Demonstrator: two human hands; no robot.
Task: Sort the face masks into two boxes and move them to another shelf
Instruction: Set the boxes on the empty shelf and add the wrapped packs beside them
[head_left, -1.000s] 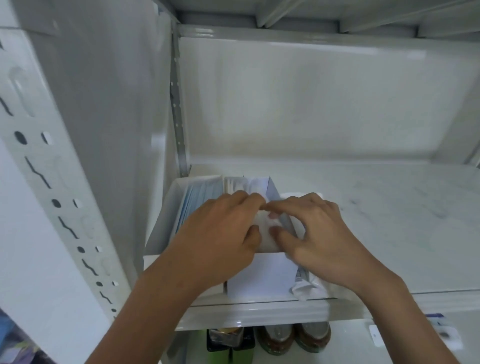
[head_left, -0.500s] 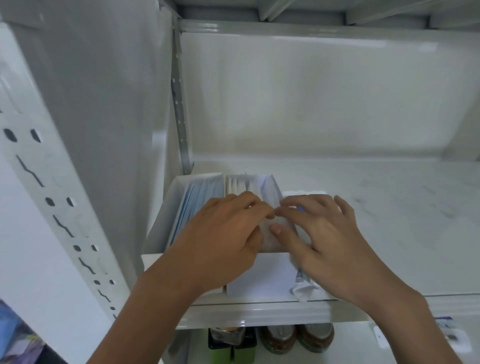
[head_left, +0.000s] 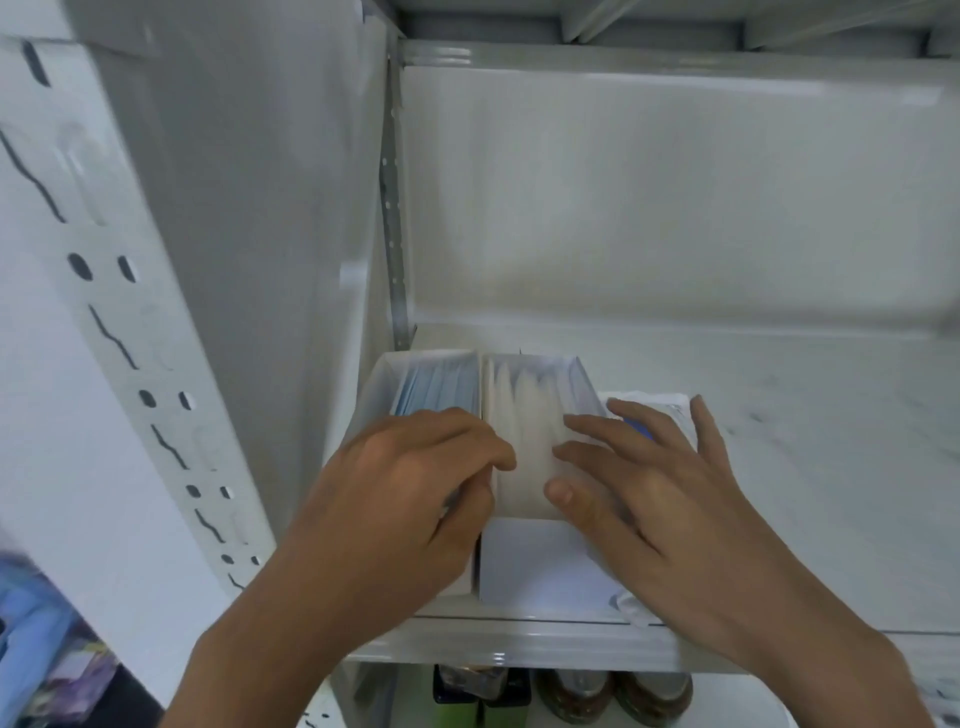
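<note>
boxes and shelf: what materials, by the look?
Right box: likely thin white cardboard, matte, with flat folded walls. Left box: the same look, mostly hidden. Shelf: probably painted metal, glossy pale grey, with glare and a slotted upright beside it.

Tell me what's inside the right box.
The right box holds white masks standing on edge. Both hands, left hand and right hand, cover its near part; anything beneath is hidden.
</note>
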